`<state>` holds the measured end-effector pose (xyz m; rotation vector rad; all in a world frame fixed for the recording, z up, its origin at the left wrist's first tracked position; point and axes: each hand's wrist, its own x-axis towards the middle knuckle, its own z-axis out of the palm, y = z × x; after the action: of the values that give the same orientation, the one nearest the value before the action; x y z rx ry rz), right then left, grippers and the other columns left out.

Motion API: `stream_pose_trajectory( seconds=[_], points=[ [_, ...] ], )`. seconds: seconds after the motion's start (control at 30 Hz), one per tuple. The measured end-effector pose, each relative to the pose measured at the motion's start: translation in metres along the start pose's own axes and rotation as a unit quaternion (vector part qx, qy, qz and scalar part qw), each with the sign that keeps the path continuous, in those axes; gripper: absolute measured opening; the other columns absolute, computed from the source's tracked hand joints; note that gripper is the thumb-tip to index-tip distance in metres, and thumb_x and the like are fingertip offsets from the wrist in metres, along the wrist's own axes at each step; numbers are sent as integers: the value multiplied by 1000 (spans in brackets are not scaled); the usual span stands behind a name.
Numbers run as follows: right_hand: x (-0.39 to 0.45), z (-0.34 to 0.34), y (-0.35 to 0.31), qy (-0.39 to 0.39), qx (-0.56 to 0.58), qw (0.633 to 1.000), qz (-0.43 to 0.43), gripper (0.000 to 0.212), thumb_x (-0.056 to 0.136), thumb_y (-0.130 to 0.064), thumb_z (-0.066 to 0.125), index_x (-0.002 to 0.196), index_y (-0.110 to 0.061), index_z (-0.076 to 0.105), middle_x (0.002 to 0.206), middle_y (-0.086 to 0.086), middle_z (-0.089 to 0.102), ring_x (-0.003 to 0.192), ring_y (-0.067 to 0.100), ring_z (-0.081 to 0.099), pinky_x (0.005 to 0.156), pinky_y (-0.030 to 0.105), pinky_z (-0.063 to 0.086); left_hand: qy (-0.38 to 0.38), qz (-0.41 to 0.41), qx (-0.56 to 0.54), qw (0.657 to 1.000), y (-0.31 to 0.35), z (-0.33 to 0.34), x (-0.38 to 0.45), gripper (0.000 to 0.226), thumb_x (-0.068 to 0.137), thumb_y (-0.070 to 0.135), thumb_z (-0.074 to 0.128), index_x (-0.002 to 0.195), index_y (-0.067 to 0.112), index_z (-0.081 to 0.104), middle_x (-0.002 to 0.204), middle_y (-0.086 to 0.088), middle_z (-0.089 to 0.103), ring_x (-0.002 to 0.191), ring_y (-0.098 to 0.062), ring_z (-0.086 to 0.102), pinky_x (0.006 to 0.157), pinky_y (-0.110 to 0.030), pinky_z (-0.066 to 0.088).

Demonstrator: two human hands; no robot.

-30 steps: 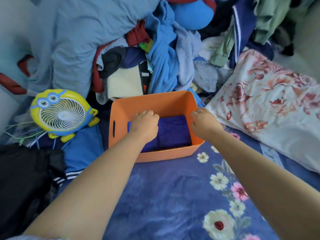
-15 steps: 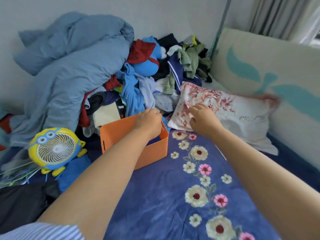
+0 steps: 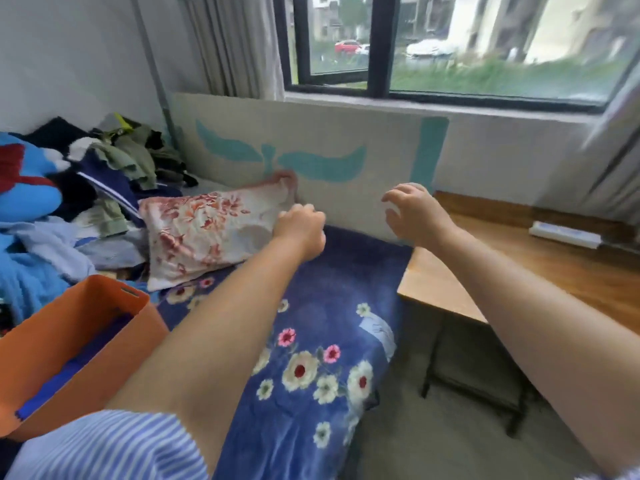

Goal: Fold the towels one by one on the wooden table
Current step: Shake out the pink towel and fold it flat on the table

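Note:
An orange bin (image 3: 79, 327) sits at the lower left on the bed, with folded dark blue towels (image 3: 69, 372) inside it. The wooden table (image 3: 554, 271) stands to the right of the bed, under the window. My left hand (image 3: 303, 228) hovers over the blue floral blanket (image 3: 311, 341) near the pillow, its fingers curled and holding nothing. My right hand (image 3: 412, 213) hangs in the air near the table's left edge, fingers loosely spread and bent, empty.
A floral pillow (image 3: 207, 233) lies against a white board with teal shapes (image 3: 311, 161). A heap of clothes (image 3: 69, 188) fills the bed's left side. A white power strip (image 3: 564, 233) lies at the table's back. Black table legs (image 3: 467, 382) stand on the floor.
Both hands have left the orange bin and swung right, toward the wooden table. The view has turned right, bringing the window and table into sight.

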<state>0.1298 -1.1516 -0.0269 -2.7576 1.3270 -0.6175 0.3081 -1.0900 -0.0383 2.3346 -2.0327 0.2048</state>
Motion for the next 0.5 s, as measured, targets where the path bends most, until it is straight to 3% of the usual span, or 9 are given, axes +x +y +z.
stream_pose_trajectory(
  seconds=[0.17,0.5],
  points=[
    [-49,-56,86,52,-27,992,109,32,89,-8,46,119,-1,55,128,16,54,123,31,43,103,33,33,26,116,-33,992,115,-11,37,31,91,20,41,116,8,55,123,-13,51,119,-30,44,94,-38,39],
    [-158,-145,275,46,-68,962,262,36,90,-9,44,125,-4,51,132,13,50,128,26,37,107,35,31,45,269,-62,960,355,-36,103,28,90,18,43,113,11,58,118,-10,53,116,-28,46,87,-37,42]
  ],
)
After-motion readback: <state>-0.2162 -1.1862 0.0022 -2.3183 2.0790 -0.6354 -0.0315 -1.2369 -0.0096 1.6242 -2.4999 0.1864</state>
